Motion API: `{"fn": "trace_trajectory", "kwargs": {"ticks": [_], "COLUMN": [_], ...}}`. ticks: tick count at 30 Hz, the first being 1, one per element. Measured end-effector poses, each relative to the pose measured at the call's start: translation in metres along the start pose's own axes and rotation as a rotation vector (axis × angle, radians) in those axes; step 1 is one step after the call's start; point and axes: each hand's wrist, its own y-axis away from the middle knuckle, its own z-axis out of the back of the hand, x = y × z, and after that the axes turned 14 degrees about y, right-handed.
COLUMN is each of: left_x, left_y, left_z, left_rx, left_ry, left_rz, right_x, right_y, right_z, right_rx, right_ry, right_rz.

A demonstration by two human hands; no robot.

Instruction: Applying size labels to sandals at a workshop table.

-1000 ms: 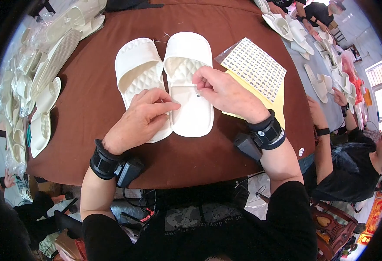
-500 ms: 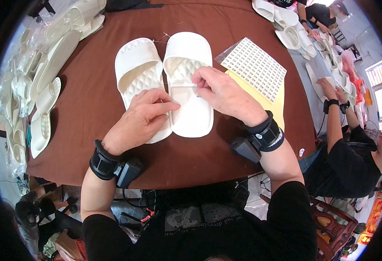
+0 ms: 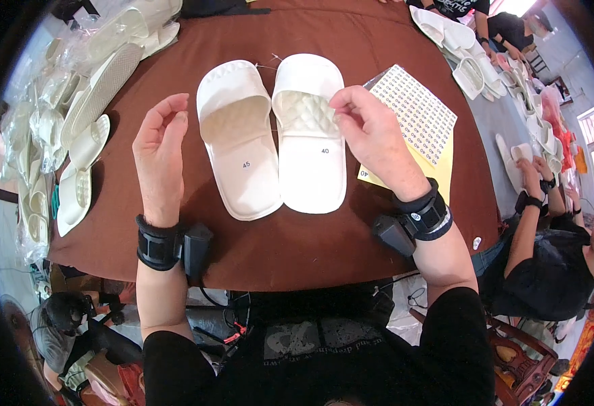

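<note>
A pair of white slippers lies side by side on the brown-covered table, toes pointing away from me. The left slipper [image 3: 249,183] and the right slipper [image 3: 310,183] each bear a small dark printed mark on the heel. A thin thread joins them near the toes. My left hand [image 3: 161,142] is raised left of the pair, fingers loosely bent and thumb apart, touching no slipper. My right hand [image 3: 375,135] hovers at the right slipper's outer edge beside the strap, fingers curled with a gap to the thumb; nothing shows in it. A sheet of small stickers [image 3: 415,111] lies just beyond it.
Yellow backing paper [image 3: 444,172] sits beneath the sticker sheet. More white slippers [image 3: 77,193], many in clear plastic bags [image 3: 39,101], crowd the table's left side. Co-workers handle slippers at a grey table [image 3: 490,128] on the right. A dark cloth [image 3: 219,7] lies at the far edge.
My left hand has lifted off the left slipper and moved left. My right hand has drawn away from the right slipper's heel, moving up and right. Both heel marks are now uncovered.
</note>
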Motion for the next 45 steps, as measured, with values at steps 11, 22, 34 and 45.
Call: {"fn": "trace_trajectory", "kwargs": {"ticks": [11, 22, 34, 45], "left_x": [0.036, 0.027, 0.022, 0.013], "left_y": [-0.011, -0.016, -0.002, -0.006], "left_z": [0.014, 0.006, 0.0, 0.002], "left_rx": [0.106, 0.169, 0.11, 0.184], "left_ry": [-0.24, -0.369, 0.133, 0.479], "left_rz": [0.279, 0.076, 0.296, 0.607], "right_x": [-0.018, -0.028, -0.016, -0.016], "right_y": [-0.004, -0.002, 0.003, 0.002], "right_z": [-0.006, -0.01, -0.013, -0.014], "right_rx": [0.044, -0.056, -0.052, -0.058], "right_ry": [0.273, 0.229, 0.06, 0.062], "right_rz": [-0.076, 0.056, -0.009, -0.008]}}
